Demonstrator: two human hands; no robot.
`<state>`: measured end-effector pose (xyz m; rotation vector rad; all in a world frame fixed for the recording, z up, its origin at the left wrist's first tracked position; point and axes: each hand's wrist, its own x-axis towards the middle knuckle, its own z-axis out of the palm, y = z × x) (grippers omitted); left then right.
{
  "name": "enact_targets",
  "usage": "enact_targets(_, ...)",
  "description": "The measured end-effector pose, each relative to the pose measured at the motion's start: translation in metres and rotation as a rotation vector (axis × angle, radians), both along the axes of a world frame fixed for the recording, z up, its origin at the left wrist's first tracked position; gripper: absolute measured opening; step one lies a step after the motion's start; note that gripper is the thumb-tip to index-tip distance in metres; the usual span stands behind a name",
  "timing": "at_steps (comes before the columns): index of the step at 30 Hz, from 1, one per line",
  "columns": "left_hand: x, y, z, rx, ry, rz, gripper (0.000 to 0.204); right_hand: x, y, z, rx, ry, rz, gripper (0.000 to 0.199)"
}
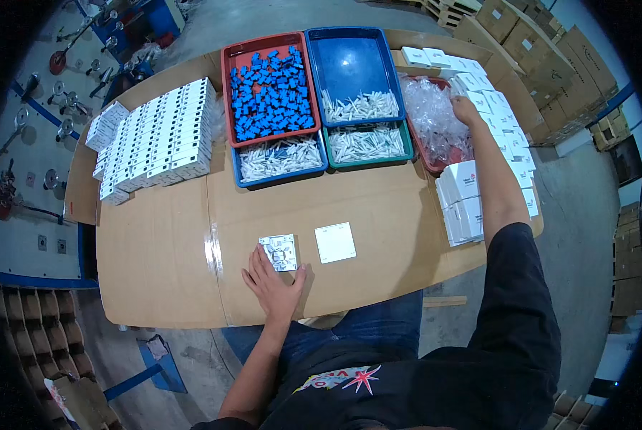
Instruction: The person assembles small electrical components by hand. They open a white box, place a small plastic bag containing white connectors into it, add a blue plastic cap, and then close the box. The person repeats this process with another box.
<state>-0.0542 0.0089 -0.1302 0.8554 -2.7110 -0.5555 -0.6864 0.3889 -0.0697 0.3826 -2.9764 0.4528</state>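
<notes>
My left hand (pixel 273 288) lies on the cardboard-covered table with its fingers apart, touching the left and lower edges of a white square housing (pixel 278 252) whose recessed inner side faces up. Just right of the housing, a flat white square plate (pixel 335 243) rests on the cardboard. My right arm stretches to the far right. There my right hand (pixel 466 111) is at the right side of a red tray (pixel 433 166) heaped with clear plastic bags (pixel 435 118). Its fingers look curled in among the bags, and what they hold is hidden.
Stacked white boxes (pixel 160 136) fill the far left; more white boxes (pixel 460 190) stand at the right. A red tray (pixel 228 86) holds blue connectors. Blue trays (pixel 349 61) and a green tray (pixel 371 161) hold small white plugs. Cardboard cartons (pixel 586 79) stand beyond the table.
</notes>
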Motion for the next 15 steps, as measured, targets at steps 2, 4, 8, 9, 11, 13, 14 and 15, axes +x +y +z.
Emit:
enact_targets(2,0.006,-0.003,0.004,0.000,-0.018,0.025,0.113,0.022,-0.021,0.008,-0.128,0.091,-0.002,0.050)
enact_targets(4,0.007,-0.003,0.004,-0.009,0.006,0.021,0.113,0.039,-0.025,0.034,-0.294,0.127,-0.027,0.044)
enact_targets(8,0.006,-0.002,0.004,-0.002,0.043,0.013,0.110,0.089,-0.039,0.087,-0.822,-0.095,0.002,0.032)
enact_targets(9,0.006,-0.003,0.003,0.001,0.062,0.005,0.108,0.107,-0.045,0.099,-0.936,-0.158,0.050,0.031)
enact_targets(11,0.008,-0.004,0.000,0.008,0.096,-0.004,0.104,0.150,-0.061,0.121,-1.060,-0.252,0.141,0.031)
enact_targets(13,0.011,-0.005,0.002,0.056,0.193,0.011,0.095,0.205,-0.078,0.141,-1.081,-0.312,0.224,0.031)
enact_targets(14,0.011,-0.006,0.004,0.078,0.240,0.018,0.090,0.232,-0.086,0.147,-1.078,-0.316,0.266,0.033)
enact_targets(15,0.012,-0.006,0.003,0.113,0.321,0.028,0.084,0.261,-0.092,0.150,-1.069,-0.324,0.303,0.036)
